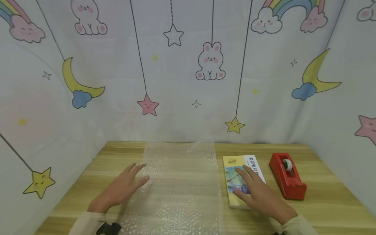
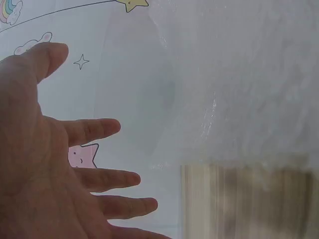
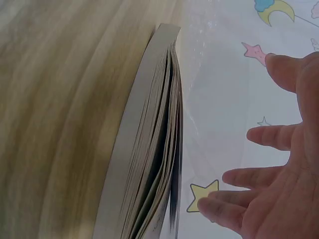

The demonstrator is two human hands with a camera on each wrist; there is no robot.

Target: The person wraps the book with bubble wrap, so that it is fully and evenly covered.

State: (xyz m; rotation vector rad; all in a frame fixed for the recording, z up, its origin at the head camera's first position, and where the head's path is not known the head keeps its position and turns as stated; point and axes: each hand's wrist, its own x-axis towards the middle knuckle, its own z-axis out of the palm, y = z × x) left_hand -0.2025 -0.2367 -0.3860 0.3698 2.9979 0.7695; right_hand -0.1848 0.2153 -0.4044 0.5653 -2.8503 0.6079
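A sheet of clear bubble wrap [image 1: 182, 189] lies flat down the middle of the table. My left hand [image 1: 121, 189], fingers spread and holding nothing, hovers at its left edge. In the left wrist view the palm of that hand [image 2: 45, 164] faces the sheet. To the right of the wrap lies a paperback book [image 1: 235, 163] with a yellow and white cover. Over its cover is my right hand [image 1: 261, 195], fingers extended and nothing gripped. The right wrist view has the book's page edges [image 3: 149, 139] beside the open right hand [image 3: 279, 169].
A red tape dispenser [image 1: 286, 176] with a roll of tape stands right of the book. The wooden table [image 1: 329, 202] meets a white curtain [image 1: 182, 85] printed with stars, moons and bunnies at the back and sides.
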